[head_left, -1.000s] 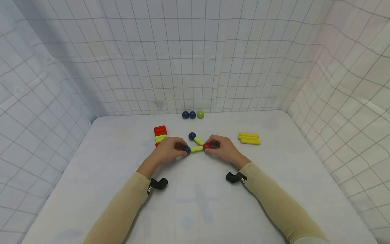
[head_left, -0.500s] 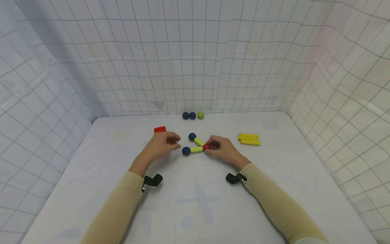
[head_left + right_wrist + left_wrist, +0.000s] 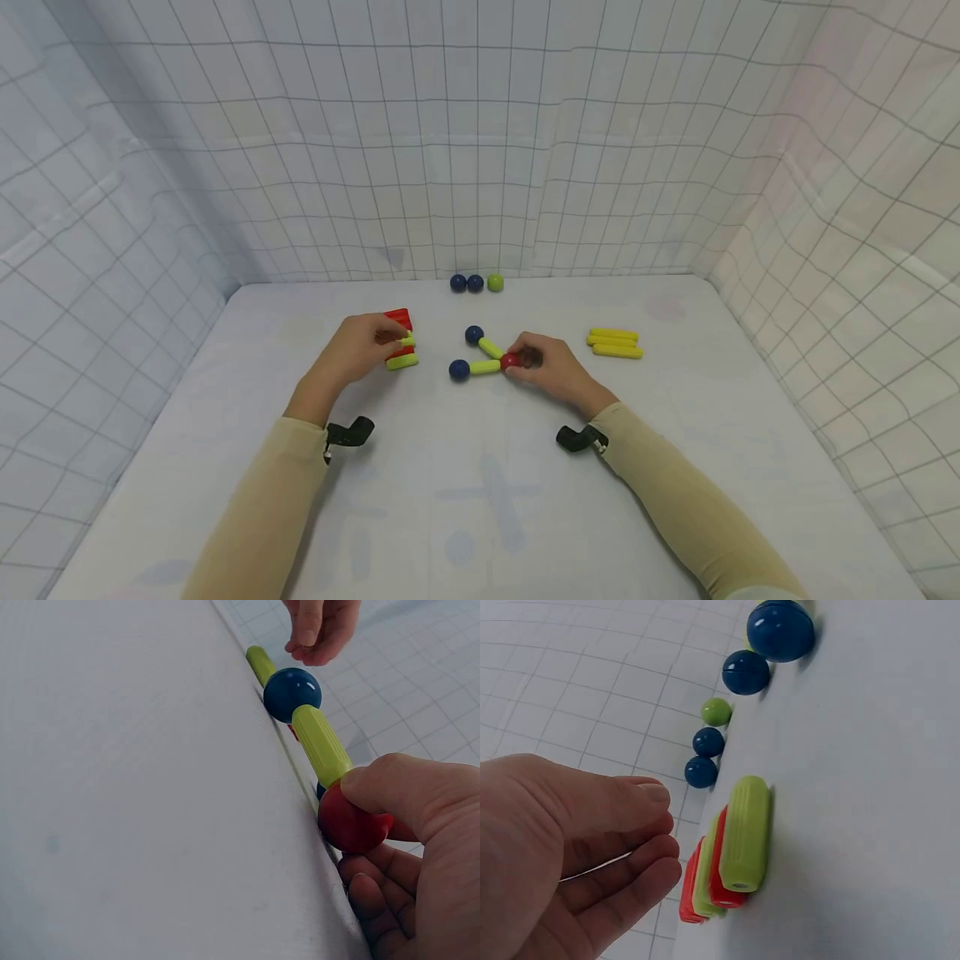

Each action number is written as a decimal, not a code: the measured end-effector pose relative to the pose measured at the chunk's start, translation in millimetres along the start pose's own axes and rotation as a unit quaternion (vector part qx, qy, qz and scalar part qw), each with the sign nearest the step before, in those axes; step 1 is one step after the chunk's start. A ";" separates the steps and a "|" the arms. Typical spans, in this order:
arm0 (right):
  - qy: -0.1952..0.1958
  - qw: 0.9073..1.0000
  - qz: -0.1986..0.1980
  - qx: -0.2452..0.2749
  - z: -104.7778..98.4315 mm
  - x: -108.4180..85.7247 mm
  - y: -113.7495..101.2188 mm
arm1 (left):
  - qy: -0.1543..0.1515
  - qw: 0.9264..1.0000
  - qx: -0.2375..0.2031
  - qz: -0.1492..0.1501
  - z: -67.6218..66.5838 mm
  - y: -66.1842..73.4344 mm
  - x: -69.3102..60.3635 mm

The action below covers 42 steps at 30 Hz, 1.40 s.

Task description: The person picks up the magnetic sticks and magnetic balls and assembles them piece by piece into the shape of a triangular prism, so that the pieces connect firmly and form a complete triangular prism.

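Observation:
Thumb and fingers of my right hand [image 3: 551, 364] pinch a red ball [image 3: 352, 821]. Two lime-green sticks run from that ball in a V: the near stick [image 3: 484, 367] ends at a blue ball [image 3: 459, 370], the far stick [image 3: 491, 348] at another blue ball [image 3: 474, 335]. My left hand [image 3: 358, 346] hovers over a row of short red and lime-green sticks at the left. In the left wrist view its loosely bent fingers hold nothing and appear apart from the row. The row's nearest lime-green stick [image 3: 746, 836] lies beside a red stick [image 3: 721, 889].
At the table's back edge sit two dark blue balls [image 3: 467, 283] and a green ball [image 3: 496, 282]. Several longer yellow sticks [image 3: 615, 343] lie to the right. Gridded white cloth [image 3: 480, 167] hangs behind and on both sides of the white table [image 3: 480, 533].
My left hand has released the near blue ball and moved left to the row of sticks. The right hand stays on the red ball.

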State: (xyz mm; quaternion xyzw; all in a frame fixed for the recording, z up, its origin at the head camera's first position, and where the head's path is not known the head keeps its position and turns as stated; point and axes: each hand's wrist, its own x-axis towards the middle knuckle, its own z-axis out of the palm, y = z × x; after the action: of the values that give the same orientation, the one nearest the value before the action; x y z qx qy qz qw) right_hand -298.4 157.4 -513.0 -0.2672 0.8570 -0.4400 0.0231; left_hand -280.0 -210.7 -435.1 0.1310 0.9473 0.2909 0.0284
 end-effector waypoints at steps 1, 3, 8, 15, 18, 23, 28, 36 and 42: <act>0.001 1.000 -0.001 0.001 0.2 -0.1 0.2 | -0.005 1.000 0.008 0.000 1.7 -1.1 0.5; 0.001 1.000 -0.002 0.001 0.6 -0.3 0.6 | -0.016 1.000 0.027 0.004 4.6 -3.4 0.6; -0.002 1.000 -0.002 0.000 1.6 0.0 1.5 | -0.034 0.997 0.067 0.000 10.0 -8.2 -0.2; 0.000 1.000 -0.002 0.002 1.2 0.0 1.1 | -0.053 0.996 0.065 0.002 13.7 -6.5 0.8; -0.001 1.000 -0.001 0.004 0.9 0.0 1.6 | -0.075 0.997 0.035 0.005 14.4 -4.0 0.9; -0.003 1.000 -0.005 0.002 0.6 0.3 2.3 | -0.101 0.995 0.009 0.009 16.6 -4.2 0.3; -0.001 1.000 -0.003 -0.001 0.6 0.1 1.8 | -0.104 0.995 0.003 0.010 19.5 -1.1 -0.6; 0.000 1.000 -0.001 -0.001 0.2 0.2 -0.2 | -0.111 0.994 -0.007 0.011 24.8 1.4 1.7; 0.000 1.000 -0.002 -0.001 -0.2 -0.2 -1.0 | -0.119 0.992 -0.006 0.030 27.5 2.3 3.1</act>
State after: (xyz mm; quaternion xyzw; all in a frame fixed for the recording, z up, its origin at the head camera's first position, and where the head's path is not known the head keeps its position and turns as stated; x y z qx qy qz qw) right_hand -297.9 157.2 -512.1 -0.2687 0.8572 -0.4388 0.0221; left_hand -278.9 -193.1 -456.6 0.1924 0.9311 0.2802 0.1326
